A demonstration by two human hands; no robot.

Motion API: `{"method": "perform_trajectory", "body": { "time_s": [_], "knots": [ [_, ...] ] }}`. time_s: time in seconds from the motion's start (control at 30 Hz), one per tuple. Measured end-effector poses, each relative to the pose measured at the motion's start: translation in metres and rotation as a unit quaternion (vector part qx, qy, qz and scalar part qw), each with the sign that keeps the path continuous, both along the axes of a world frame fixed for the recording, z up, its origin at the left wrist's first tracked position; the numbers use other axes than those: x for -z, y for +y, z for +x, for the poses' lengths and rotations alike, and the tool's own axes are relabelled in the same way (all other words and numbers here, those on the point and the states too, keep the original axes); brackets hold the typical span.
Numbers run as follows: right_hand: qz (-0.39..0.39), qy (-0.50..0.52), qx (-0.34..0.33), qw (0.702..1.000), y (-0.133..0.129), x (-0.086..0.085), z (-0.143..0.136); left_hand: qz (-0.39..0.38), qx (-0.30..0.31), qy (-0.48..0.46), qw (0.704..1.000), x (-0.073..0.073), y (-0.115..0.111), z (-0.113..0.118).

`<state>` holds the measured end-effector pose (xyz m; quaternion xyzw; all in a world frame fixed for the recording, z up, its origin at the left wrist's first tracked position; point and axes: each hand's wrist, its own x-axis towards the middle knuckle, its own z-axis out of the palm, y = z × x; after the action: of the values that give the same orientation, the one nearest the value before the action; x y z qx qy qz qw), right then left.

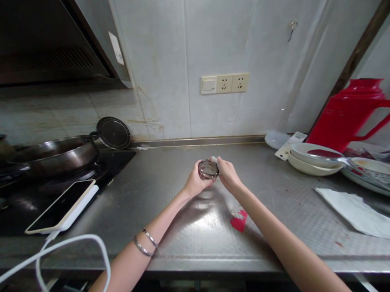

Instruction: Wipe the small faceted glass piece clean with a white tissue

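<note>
I see one round container (208,169) clamped in the left grip (195,180), beside the right grip (227,173) pinching one white wad (214,159).

A small, round, glassy container (208,170) sits between the hands (195,181), white wad (214,159) at its rim.

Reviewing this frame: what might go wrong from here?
The glass might slip onto the counter: the left hand holds its side while the right hand is at its rim.

The cable crosses the left forearm in view; a snag could drag the phone.

The phone seems to lie on the cooktop near the pan; heat could harm it, though I can't tell if it's on.
</note>
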<state>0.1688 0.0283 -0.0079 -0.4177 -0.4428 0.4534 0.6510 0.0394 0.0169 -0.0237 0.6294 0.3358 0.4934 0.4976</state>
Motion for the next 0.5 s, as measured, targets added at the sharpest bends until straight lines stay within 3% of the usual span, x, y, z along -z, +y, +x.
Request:
{"method": "perform_trajectory", "body": {
  "time_s": [0.17, 0.33, 0.5],
  "knots": [
    [0.004, -0.006, -0.063, 0.998, -0.008, -0.014, 0.000, -0.024, -0.004, -0.046, 0.999, -0.008, -0.001, -0.005],
    [0.007, -0.001, -0.036, 0.999, -0.010, -0.016, -0.001, -0.051, 0.023, -0.057, 0.997, -0.013, -0.005, -0.007],
    [-0.019, 0.067, -0.042, 0.997, -0.007, -0.013, -0.002, -0.035, 0.047, -0.061, 0.996, -0.010, -0.006, -0.005]
  ]
}}
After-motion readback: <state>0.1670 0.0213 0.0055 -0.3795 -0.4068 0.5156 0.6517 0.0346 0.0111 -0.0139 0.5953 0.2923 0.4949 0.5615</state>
